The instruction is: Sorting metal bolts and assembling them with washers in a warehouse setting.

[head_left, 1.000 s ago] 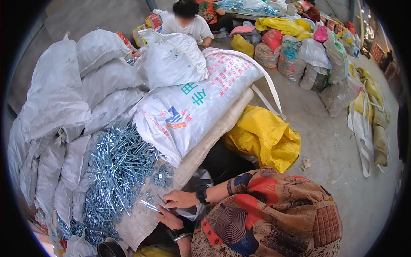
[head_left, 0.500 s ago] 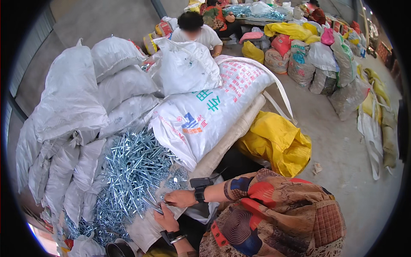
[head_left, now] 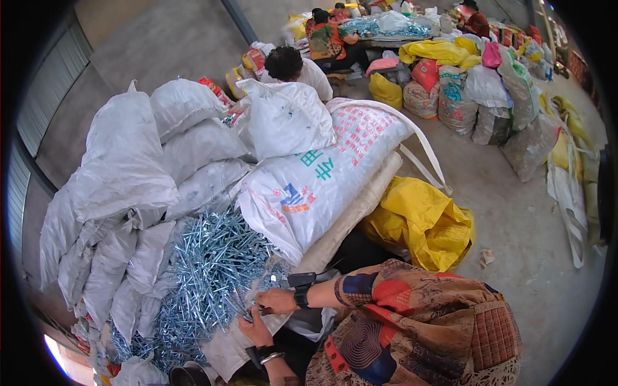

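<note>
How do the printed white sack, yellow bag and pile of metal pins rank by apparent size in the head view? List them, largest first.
1. printed white sack
2. pile of metal pins, nearly as large; order unsure
3. yellow bag, clearly smallest

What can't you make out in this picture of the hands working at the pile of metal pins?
- Head view: what the right hand pinches; the pins are too thin and tangled to tell one from another.
- The left hand has its fingertips buried among the pins, so its grip is unclear.
- The dark round container is cut off by the lower edge.
- What fills the white sacks: they are closed.
- The far people's work: too small.
</note>
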Available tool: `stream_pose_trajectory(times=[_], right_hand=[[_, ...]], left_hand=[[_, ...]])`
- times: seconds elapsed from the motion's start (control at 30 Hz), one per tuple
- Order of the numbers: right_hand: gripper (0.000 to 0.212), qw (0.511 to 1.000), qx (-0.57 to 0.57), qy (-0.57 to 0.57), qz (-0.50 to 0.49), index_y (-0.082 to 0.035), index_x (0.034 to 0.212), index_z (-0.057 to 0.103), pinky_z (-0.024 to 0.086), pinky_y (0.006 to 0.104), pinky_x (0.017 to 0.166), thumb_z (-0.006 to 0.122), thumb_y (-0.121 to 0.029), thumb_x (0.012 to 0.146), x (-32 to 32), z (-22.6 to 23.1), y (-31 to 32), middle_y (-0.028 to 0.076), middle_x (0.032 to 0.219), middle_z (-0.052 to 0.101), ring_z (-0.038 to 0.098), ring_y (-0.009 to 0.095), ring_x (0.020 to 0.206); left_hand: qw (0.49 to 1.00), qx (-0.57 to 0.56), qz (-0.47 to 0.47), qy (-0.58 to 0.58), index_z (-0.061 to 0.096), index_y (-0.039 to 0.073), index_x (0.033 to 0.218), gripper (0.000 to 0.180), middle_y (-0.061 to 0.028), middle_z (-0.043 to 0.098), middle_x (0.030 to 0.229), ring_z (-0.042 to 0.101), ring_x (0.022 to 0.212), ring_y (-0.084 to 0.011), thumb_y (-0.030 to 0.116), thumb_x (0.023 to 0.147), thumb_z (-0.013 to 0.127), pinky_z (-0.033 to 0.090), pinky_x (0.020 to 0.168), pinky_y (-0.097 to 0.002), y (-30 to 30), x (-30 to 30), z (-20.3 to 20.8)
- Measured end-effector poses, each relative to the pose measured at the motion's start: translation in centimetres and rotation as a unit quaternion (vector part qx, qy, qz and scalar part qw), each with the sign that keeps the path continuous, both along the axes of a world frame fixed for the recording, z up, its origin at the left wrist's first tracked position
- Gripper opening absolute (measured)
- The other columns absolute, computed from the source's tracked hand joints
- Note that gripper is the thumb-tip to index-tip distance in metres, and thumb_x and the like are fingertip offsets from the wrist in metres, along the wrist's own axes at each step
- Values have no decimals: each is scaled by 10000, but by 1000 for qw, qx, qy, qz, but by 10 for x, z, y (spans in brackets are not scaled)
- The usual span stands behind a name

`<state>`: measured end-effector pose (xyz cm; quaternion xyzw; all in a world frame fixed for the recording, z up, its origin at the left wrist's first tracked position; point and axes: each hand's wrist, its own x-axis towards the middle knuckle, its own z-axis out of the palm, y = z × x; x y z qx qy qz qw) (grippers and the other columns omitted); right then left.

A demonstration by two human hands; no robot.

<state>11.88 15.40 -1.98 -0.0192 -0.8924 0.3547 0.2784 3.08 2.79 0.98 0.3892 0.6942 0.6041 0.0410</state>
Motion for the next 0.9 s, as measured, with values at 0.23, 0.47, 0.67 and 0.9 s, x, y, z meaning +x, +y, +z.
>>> stream_pose_trajectory(times=[0.23,0.47,0.67,0.9], right_hand=[[321,997,-68,25,0,11,1092,532,507,477,718,651,-160,849,11,-3,-10,193,862,648,657,385,832],[402,967,-243,27,-69,-33,1277,522,500,437,829,588,-183,910,9,-20,-9,195,1006,675,653,358,979],[410,958,-284,30,-25,-56,1339,499,485,352,895,434,-318,1031,1,-25,-3,183,1120,633,628,272,1020],[503,924,-377,60,-2,-47,1319,534,490,345,841,376,-438,1045,2,-33,-1,97,1014,637,611,199,920]], left_hand=[[991,-80,72,77,589,-81,965,345,-168,668,813,629,701,-266,239,903,700,490,651,-396,2,15,9],[989,-66,77,104,561,-130,1056,426,-256,649,956,623,845,-362,255,913,673,476,753,-446,-3,-10,-21],[981,-112,89,129,518,-176,1179,555,-291,635,994,612,883,-418,294,919,656,469,788,-470,2,3,-12],[983,-136,60,108,495,-179,1240,600,-290,644,991,624,890,-411,301,920,660,480,793,-457,3,7,-4]])
